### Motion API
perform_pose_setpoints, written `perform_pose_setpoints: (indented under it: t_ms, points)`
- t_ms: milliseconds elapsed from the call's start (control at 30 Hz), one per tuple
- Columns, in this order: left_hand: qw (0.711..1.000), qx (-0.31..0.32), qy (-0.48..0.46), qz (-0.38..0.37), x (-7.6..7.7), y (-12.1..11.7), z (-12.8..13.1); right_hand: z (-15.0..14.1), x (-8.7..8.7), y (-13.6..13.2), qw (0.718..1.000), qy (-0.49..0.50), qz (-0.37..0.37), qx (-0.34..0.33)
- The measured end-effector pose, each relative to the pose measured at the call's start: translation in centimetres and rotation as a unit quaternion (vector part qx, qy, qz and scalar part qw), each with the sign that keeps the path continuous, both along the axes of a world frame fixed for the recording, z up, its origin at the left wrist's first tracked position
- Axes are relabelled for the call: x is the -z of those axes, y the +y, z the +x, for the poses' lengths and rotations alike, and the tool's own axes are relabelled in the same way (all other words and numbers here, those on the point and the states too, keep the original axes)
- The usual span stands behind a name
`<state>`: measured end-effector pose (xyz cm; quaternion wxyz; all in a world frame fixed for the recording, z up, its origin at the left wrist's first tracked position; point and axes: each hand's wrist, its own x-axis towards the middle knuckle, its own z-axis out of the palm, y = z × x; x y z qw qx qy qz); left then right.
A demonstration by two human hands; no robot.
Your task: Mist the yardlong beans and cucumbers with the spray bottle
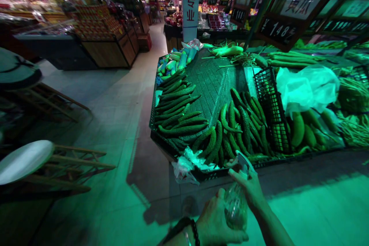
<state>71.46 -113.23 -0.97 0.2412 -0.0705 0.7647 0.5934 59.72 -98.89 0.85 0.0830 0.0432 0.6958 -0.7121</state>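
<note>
Holding a clear bag (pixel 236 203), you are clamping both hands on it: left hand (pixel 215 223) at 7 o'clock, right hand (pixel 249 186) near the cucumbers (pixel 242 127).

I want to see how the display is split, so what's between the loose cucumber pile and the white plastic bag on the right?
In the head view, an upright black plastic crate wall stands between the cucumber pile and the white plastic bag.
</note>
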Motion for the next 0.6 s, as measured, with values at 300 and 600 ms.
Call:
perform_pose_setpoints:
  t_ms: [300,600]
  points:
    - [0.997,-0.012,0.012,0.069,1.3,-0.4,0.2,-0.4,1.0,-1.0,0.999,-0.035,0.0,0.019]
    - [0.997,0.009,0.061,0.039,-2.0,-3.4,-4.1,-3.5,-3.7,-2.8,0.996,0.069,0.058,0.017]
